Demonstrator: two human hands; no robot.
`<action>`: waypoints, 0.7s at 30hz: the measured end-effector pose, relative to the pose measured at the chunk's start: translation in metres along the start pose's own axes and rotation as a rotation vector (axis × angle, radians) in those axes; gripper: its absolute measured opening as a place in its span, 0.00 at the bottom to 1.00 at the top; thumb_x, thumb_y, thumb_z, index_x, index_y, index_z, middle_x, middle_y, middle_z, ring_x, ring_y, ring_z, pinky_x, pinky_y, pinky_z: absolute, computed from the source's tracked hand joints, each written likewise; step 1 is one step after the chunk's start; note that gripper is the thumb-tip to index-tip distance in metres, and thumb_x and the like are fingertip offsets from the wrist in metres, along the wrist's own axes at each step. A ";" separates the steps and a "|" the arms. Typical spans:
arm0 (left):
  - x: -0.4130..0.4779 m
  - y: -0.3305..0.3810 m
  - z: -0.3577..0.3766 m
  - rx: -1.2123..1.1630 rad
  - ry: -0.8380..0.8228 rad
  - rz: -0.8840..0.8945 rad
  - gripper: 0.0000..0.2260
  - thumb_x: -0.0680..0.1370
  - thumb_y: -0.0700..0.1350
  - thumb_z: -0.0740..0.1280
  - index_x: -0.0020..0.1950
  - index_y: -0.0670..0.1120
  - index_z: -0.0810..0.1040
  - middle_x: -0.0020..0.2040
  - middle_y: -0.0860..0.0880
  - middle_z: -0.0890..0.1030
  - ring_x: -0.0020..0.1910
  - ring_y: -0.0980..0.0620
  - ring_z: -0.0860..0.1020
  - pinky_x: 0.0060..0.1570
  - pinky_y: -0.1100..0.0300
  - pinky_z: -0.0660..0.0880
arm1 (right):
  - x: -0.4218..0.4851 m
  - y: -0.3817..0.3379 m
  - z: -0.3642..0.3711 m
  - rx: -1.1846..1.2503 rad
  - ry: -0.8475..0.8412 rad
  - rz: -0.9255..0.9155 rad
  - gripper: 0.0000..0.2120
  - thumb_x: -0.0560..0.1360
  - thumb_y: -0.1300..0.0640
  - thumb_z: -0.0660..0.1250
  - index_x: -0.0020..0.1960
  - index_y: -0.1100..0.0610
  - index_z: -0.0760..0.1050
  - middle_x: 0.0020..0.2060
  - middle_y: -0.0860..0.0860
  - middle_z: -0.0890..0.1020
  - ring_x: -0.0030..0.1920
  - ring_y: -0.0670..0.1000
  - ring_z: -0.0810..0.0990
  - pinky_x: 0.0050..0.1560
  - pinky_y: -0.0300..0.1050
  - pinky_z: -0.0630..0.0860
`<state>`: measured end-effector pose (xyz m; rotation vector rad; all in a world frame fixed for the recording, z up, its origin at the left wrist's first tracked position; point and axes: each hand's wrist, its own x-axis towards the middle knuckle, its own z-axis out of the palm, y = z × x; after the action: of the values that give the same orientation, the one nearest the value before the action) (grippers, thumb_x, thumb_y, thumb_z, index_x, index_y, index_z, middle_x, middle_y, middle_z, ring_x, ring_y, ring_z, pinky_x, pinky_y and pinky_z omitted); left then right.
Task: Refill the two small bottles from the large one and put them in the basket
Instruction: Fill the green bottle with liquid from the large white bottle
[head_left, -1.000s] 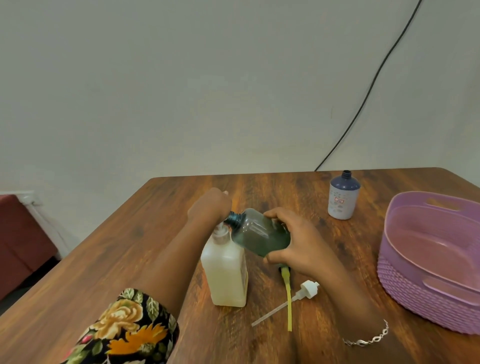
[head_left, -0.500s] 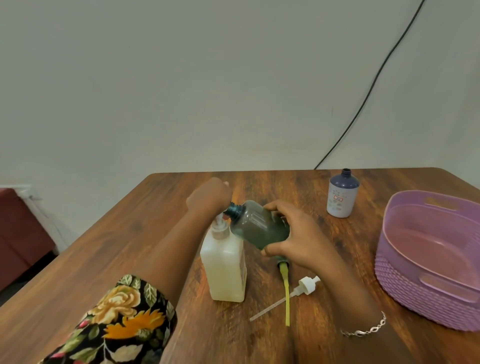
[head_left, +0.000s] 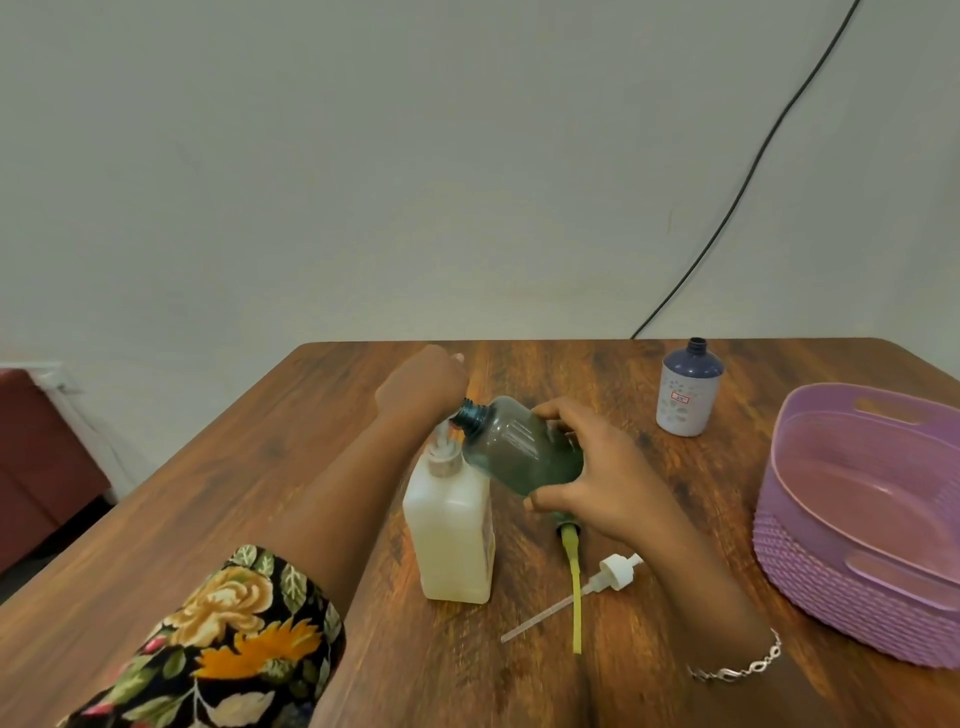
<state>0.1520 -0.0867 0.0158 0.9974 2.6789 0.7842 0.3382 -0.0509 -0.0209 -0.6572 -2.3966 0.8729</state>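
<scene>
The open mouth of the green small bottle (head_left: 519, 452) has risen slightly beside the pump of the large bottle (head_left: 449, 535), and our right hand (head_left: 597, 473) grips its tilted body just right of that large bottle. Our left hand (head_left: 423, 387) sits behind the pump, and we cannot tell whether it grasps anything. The purple small bottle (head_left: 685, 395) and the basket (head_left: 779, 566) stand farther right of the large bottle.

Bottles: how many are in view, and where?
3. The large white bottle stands mid-table; the green bottle is tilted in the right hand; the blue-topped bottle stands uncapped at the far side, left of the basket. None seem hidden.
</scene>
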 end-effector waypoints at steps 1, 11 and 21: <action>0.001 -0.003 0.002 -0.011 0.006 -0.006 0.17 0.83 0.49 0.53 0.50 0.40 0.77 0.39 0.47 0.75 0.40 0.47 0.76 0.52 0.47 0.78 | 0.000 0.001 0.001 0.005 0.001 0.006 0.31 0.61 0.58 0.77 0.61 0.51 0.70 0.54 0.49 0.74 0.54 0.48 0.72 0.53 0.48 0.74; -0.002 -0.007 0.007 -0.016 -0.043 -0.033 0.17 0.83 0.47 0.53 0.55 0.37 0.76 0.47 0.40 0.79 0.46 0.42 0.77 0.55 0.48 0.74 | -0.004 0.004 0.005 0.038 -0.018 0.033 0.31 0.61 0.59 0.77 0.60 0.50 0.69 0.54 0.48 0.73 0.53 0.48 0.72 0.49 0.42 0.71; -0.001 -0.009 0.008 -0.054 -0.014 -0.055 0.15 0.83 0.47 0.54 0.43 0.41 0.73 0.35 0.46 0.73 0.37 0.47 0.75 0.48 0.52 0.76 | 0.000 0.002 0.004 -0.029 0.018 0.007 0.30 0.61 0.58 0.77 0.60 0.50 0.70 0.54 0.48 0.74 0.52 0.48 0.73 0.50 0.45 0.74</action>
<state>0.1509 -0.0896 0.0039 0.9094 2.6464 0.8300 0.3363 -0.0519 -0.0249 -0.6820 -2.3965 0.8324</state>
